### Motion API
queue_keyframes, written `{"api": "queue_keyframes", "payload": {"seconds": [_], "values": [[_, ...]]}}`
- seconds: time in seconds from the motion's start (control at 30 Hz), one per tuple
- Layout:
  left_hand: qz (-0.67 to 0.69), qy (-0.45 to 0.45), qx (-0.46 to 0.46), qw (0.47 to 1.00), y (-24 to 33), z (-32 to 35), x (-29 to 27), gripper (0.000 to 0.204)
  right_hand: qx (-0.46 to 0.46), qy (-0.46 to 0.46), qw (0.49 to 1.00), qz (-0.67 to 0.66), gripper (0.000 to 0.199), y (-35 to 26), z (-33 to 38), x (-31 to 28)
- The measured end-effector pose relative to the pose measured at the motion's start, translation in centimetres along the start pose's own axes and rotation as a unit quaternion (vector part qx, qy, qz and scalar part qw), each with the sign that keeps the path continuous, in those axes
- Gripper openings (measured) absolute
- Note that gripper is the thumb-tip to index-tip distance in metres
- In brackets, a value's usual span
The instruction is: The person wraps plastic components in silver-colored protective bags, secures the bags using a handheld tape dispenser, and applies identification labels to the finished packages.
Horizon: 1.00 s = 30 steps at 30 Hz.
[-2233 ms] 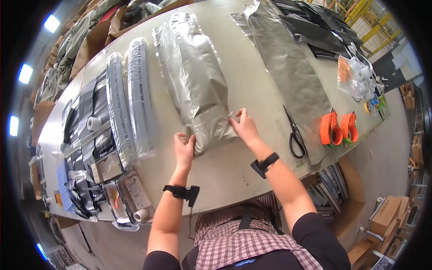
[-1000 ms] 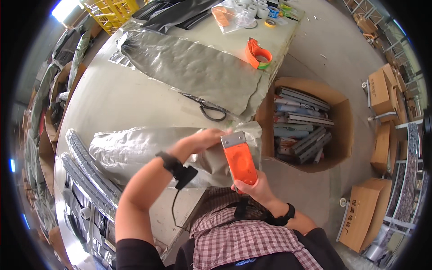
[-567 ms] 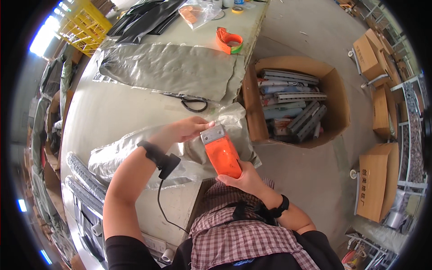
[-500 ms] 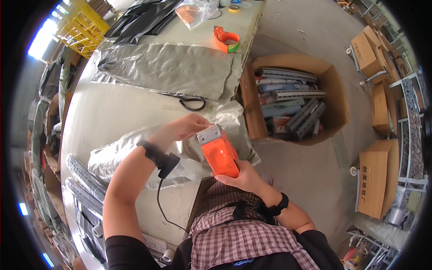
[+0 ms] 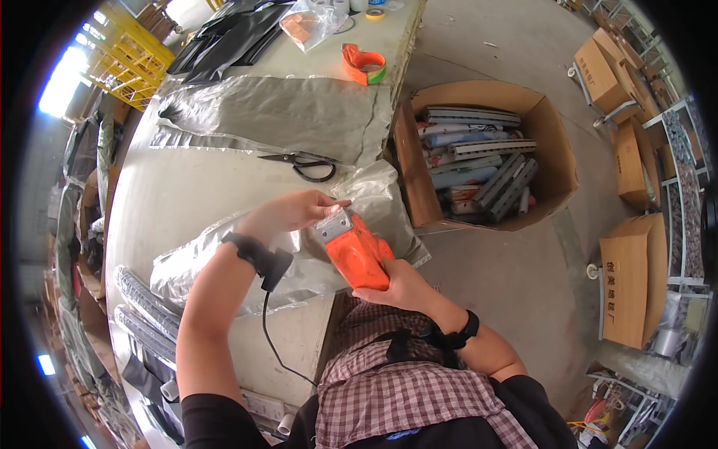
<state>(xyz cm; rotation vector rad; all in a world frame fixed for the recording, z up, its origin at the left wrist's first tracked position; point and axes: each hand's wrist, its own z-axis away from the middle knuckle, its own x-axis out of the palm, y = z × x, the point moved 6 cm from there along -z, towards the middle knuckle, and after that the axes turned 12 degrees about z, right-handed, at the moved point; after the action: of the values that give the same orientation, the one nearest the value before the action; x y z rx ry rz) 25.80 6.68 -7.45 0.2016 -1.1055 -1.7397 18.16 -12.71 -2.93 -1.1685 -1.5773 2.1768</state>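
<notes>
An orange tape dispenser [image 5: 353, 258] with a grey metal plate at its top end is gripped in my right hand [image 5: 404, 286]. My left hand [image 5: 303, 209] reaches across to that metal end, thumb and fingertips pinched together right beside it. Whatever lies between those fingertips is too small to make out. Under both hands, along the table's near edge, lies a silvery plastic bag [image 5: 217, 258], partly hidden by my left forearm. Black-handled scissors [image 5: 310, 166] rest beyond my left hand.
A second plastic bag [image 5: 277, 112] lies flat farther up the table [image 5: 149, 194]. Past it sits another orange tape dispenser [image 5: 364, 63]. An open cardboard box [image 5: 550, 168] filled with rolled pieces stands right of the table. Wrapped rolls [image 5: 146, 307] lie at the near left.
The dispenser has tilted and shifted slightly left in my right hand. My left hand stays pinched at its metal end. The whole view has shifted a little, showing more of the scissors.
</notes>
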Motion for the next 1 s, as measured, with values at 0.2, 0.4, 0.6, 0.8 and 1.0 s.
{"api": "queue_keyframes", "payload": {"seconds": [0.2, 0.4, 0.6, 0.8, 1.0], "values": [[0.103, -0.030, 0.009, 0.994, 0.2, 0.1, 0.8, 0.028, -0.013, 0.016, 1.000, 0.011, 0.048, -0.2, -0.1, 0.1], [-0.105, -0.030, 0.012, 0.994, 0.9, 0.4, 2.0, 0.045, -0.015, -0.012, 0.998, 0.068, 0.049, -0.2, 0.2, 0.5], [-0.151, 0.004, 0.022, 0.988, 2.6, 1.0, 3.2, 0.069, -0.019, 0.001, 0.996, 0.082, 0.051, 0.0, 0.0, 0.4], [-0.172, 0.010, 0.047, 0.984, 2.6, 1.0, 3.1, 0.051, -0.017, 0.023, 0.997, 0.066, 0.051, 0.6, 0.4, 0.8], [-0.243, 0.090, 0.101, 0.961, 2.6, -0.9, 2.0, 0.027, 0.012, 0.028, 0.997, -0.070, 0.046, 1.6, 1.4, 1.7]]}}
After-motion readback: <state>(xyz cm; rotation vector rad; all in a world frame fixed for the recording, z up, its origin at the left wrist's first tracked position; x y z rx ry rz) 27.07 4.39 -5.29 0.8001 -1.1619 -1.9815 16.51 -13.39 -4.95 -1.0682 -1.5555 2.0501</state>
